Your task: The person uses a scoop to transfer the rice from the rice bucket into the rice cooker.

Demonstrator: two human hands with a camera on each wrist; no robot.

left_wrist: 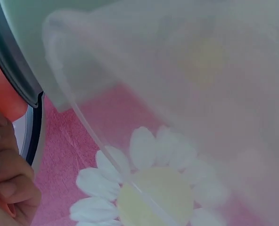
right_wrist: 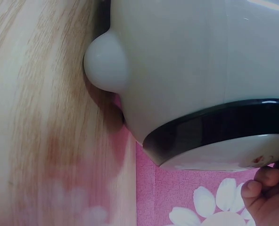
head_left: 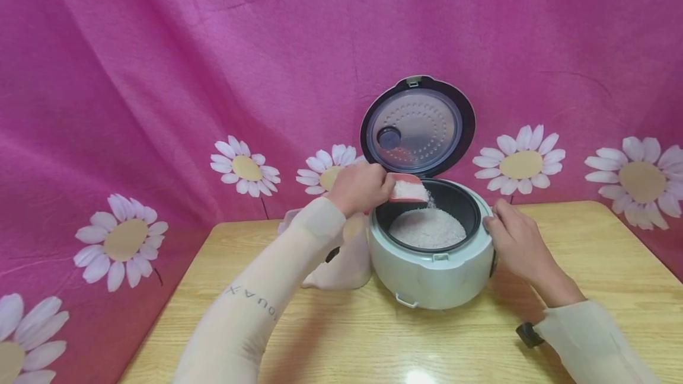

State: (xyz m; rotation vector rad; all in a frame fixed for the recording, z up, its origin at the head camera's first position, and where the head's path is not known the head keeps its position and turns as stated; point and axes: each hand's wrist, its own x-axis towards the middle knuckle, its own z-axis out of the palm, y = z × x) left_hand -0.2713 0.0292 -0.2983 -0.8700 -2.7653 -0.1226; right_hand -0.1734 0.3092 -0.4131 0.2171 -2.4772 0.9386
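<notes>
In the head view, my left hand [head_left: 360, 187] grips an orange-pink scoop [head_left: 408, 187] with white rice in it, tilted over the open rice cooker [head_left: 432, 283]. Grains fall from the scoop's lip onto a mound of rice [head_left: 428, 229] in the dark inner pot [head_left: 472, 209]. Curled fingers [left_wrist: 10, 174] and part of the orange scoop show at the left edge of the left wrist view. My right hand [head_left: 520, 242] holds the cooker's right side at the rim, thumb near the top edge. In the right wrist view its bent fingertips [right_wrist: 266, 181] lie against the cooker.
The cooker's hinged lid [head_left: 418, 126] stands raised behind the pot. A translucent, pale plastic bag [head_left: 347, 265] sits left of the cooker, partly behind my left forearm. Under everything is a wooden table [head_left: 341, 336], with a pink daisy-print cloth [head_left: 256, 76] hanging behind it.
</notes>
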